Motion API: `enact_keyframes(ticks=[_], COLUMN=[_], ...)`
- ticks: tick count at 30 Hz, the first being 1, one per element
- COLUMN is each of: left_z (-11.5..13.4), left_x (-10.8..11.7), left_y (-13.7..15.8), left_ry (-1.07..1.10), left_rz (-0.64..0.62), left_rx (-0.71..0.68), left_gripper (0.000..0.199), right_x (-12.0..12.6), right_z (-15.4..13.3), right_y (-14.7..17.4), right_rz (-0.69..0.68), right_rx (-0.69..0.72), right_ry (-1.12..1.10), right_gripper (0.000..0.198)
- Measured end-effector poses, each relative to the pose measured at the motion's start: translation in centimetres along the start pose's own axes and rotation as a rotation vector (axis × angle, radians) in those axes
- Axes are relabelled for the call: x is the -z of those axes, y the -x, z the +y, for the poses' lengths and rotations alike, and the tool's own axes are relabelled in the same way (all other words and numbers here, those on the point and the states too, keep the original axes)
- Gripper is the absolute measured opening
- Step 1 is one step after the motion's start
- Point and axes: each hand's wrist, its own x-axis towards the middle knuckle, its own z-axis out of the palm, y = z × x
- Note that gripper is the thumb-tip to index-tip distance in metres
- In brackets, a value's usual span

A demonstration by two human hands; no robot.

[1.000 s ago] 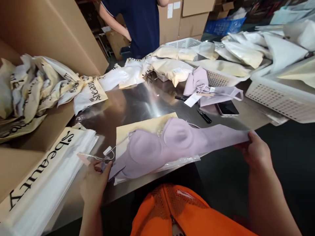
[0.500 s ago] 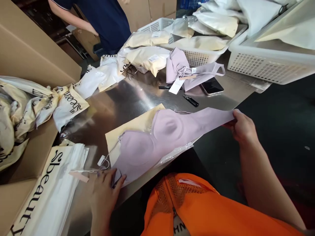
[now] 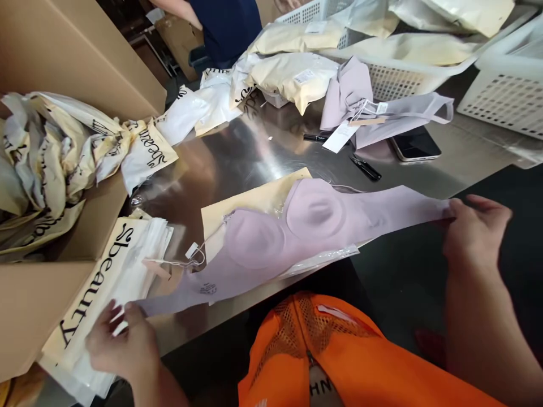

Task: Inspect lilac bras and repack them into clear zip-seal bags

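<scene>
A pale lilac bra (image 3: 271,237) lies stretched out, cups up, over a cream plastic bag (image 3: 220,212) on the metal table. My right hand (image 3: 475,232) pinches the far right end of the band, past the table edge. At the lower left, my left hand (image 3: 123,339) has the band's other end between thumb and fingers, above a stack of printed bags (image 3: 97,282). A small white tag (image 3: 192,250) and a pinkish strip (image 3: 156,268) hang on strings near the left cup.
A second lilac bra (image 3: 348,90) with a white tag (image 3: 340,137) lies behind, beside a phone (image 3: 416,144), a pen (image 3: 314,137) and black thread snips (image 3: 365,168). Filled bags (image 3: 297,76), white baskets (image 3: 407,82) and a cardboard box (image 3: 97,51) surround the table (image 3: 237,152). A person (image 3: 229,28) stands behind.
My left hand has moved outward to the left and drawn the band's left end out flat. My right hand has pulled its end farther right. The view has shifted.
</scene>
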Motion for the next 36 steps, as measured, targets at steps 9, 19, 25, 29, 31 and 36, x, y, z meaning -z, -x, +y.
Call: enact_keyframes(ticks=[9,19,25,29,31,36], left_z=[17.9,25.6,24.8,24.6,24.5,24.2], left_x=[-7.2,-16.2,-16.0,-16.2,-16.1,-15.5], left_y=[3.4,9.6,9.6,9.5,9.3,8.1], left_ry=[0.078,-0.241,-0.269,-0.240,-0.197,-0.029], left_rz=[-0.649,-1.262,-1.109,-1.083,-1.112,-1.244], left_rx=[-0.892,-1.056,-1.058,-1.054,-1.069,-1.091], left_gripper=[0.028,0.041,0.047,0.045,0.045,0.045], right_x=[-6.0,-11.1,-10.1,-8.9,-8.7,-7.3], right_z=[-7.2,-8.9,-7.6,-6.5,-6.2,-5.0], right_y=[13.0,14.7,14.6,15.0,15.1,15.2], right_rz=[-0.641,-0.978,-1.145,-1.158,-1.118,-0.986], right_rx=[0.923,0.854,1.021,1.064,1.056,0.989], right_ry=[0.625,1.063,0.950,0.907,0.876,0.707], right_gripper=[0.036,0.037,0.030,0.027,0.025,0.034])
